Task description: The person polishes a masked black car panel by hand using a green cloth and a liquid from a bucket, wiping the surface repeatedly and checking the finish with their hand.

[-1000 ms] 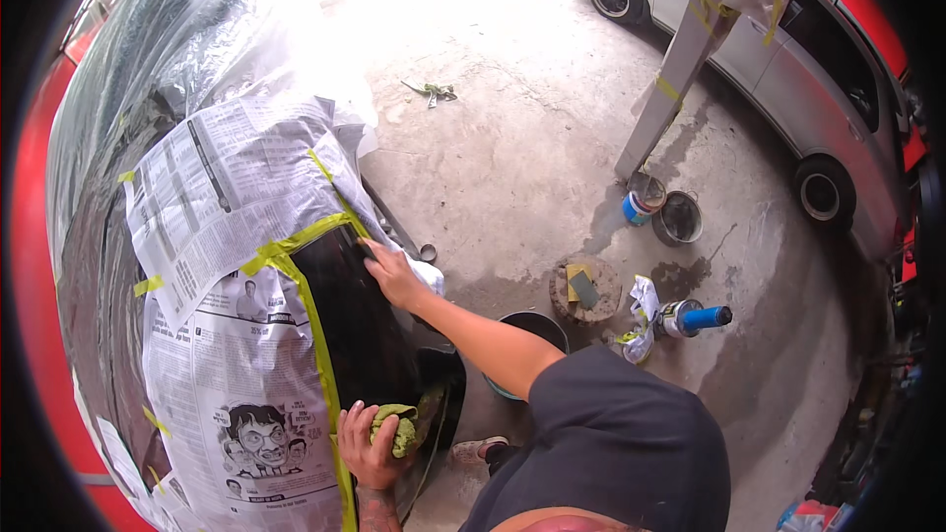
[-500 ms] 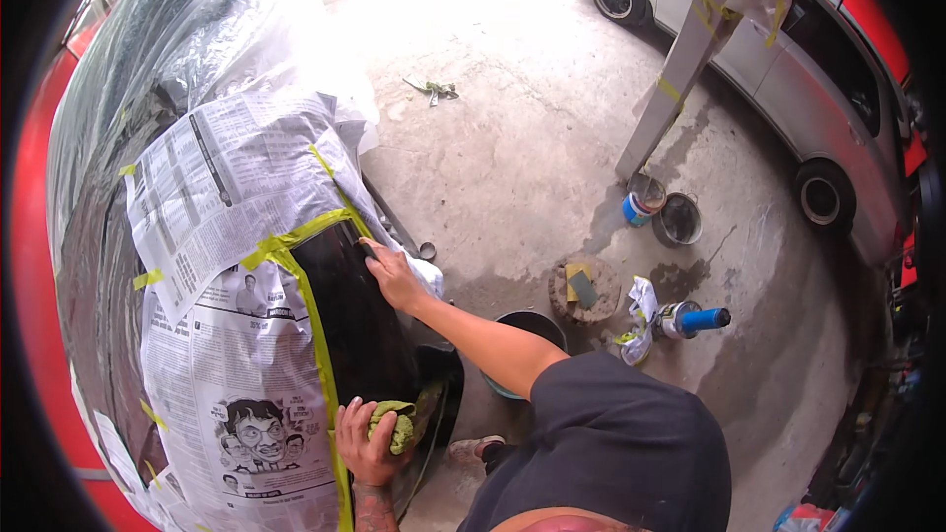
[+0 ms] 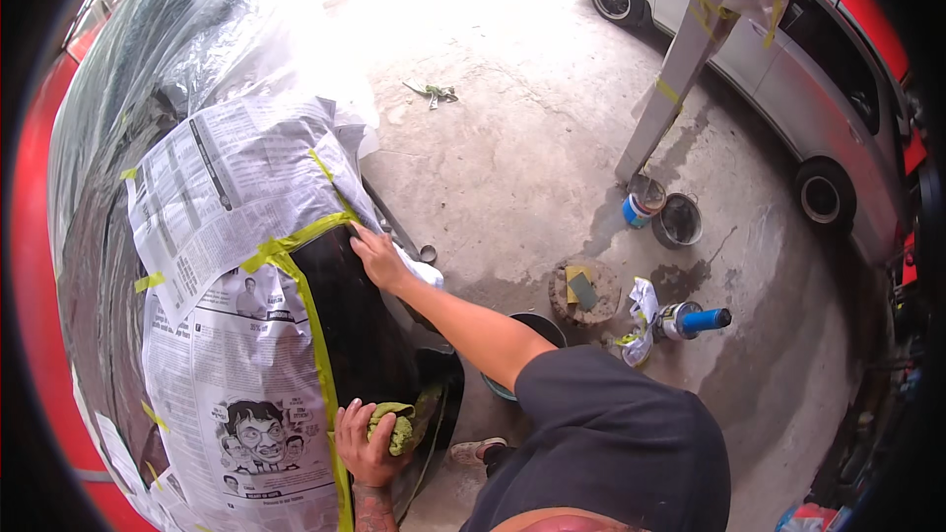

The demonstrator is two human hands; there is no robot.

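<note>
My right hand (image 3: 374, 256) is at the upper edge of a black body panel (image 3: 360, 320), its bent fingertips by the corner of yellow-green masking tape (image 3: 305, 232); what they hold is too small to make out. My left hand (image 3: 363, 438) grips a crumpled green cloth (image 3: 394, 426) against the panel lower down, beside a vertical tape strip. Newspaper sheets (image 3: 222, 187) border the panel, and clear plastic (image 3: 197, 20) covers the car body behind them.
A bucket (image 3: 537, 325) sits below my right arm. On the concrete floor are a round block with abrasive pads (image 3: 581, 286), a can with a blue tool (image 3: 705, 318), crumpled paper (image 3: 641, 305) and paint containers (image 3: 642, 207). A taped post (image 3: 680, 79) stands before a silver car (image 3: 759, 69).
My right hand has moved slightly up and left along the panel, toward the tape corner. My left hand with the green cloth stays about where it was.
</note>
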